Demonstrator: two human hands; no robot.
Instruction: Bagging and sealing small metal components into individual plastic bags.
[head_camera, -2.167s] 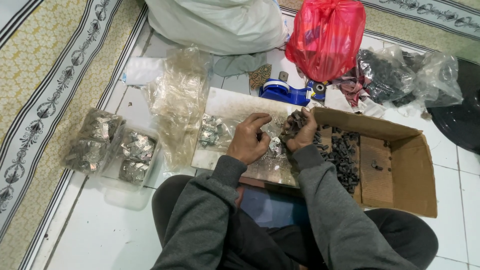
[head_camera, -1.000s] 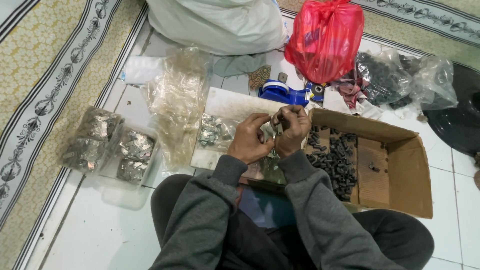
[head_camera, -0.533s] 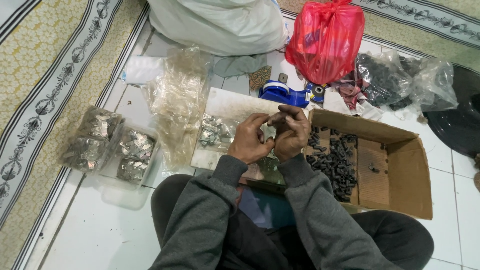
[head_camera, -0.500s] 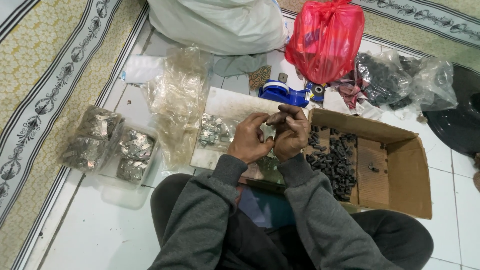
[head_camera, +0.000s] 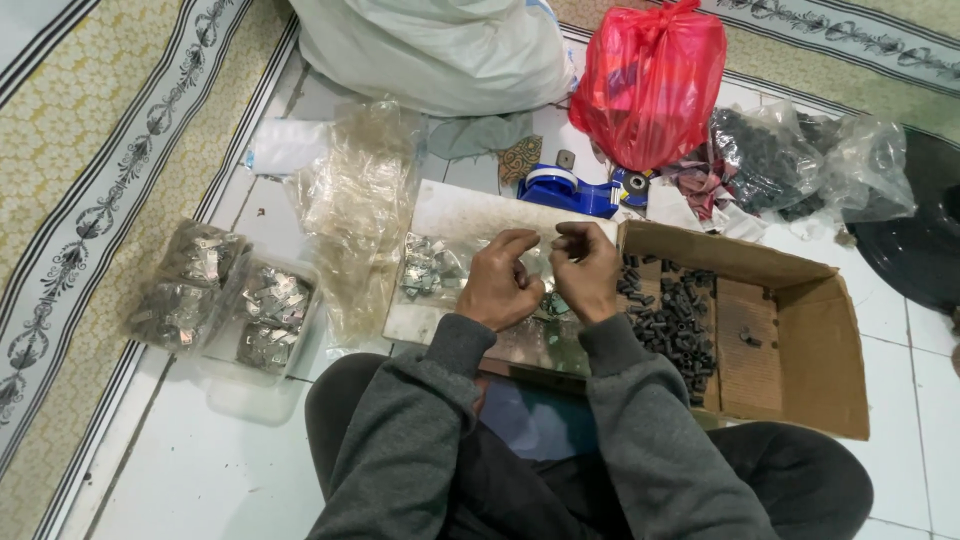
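Two hands, left (head_camera: 497, 285) and right (head_camera: 588, 272), meet fingertip to fingertip over a white board (head_camera: 450, 215), pinching something too small to tell. One cardboard box (head_camera: 800, 340) holds dark small parts (head_camera: 672, 310); two clear bags (head_camera: 225, 300) hold silvery pieces.

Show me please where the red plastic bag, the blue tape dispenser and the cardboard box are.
red plastic bag (head_camera: 650, 85), head view, on the middle of its bulging front.
blue tape dispenser (head_camera: 565, 190), head view, on its blue body.
cardboard box (head_camera: 825, 350), head view, on its bare right wall.
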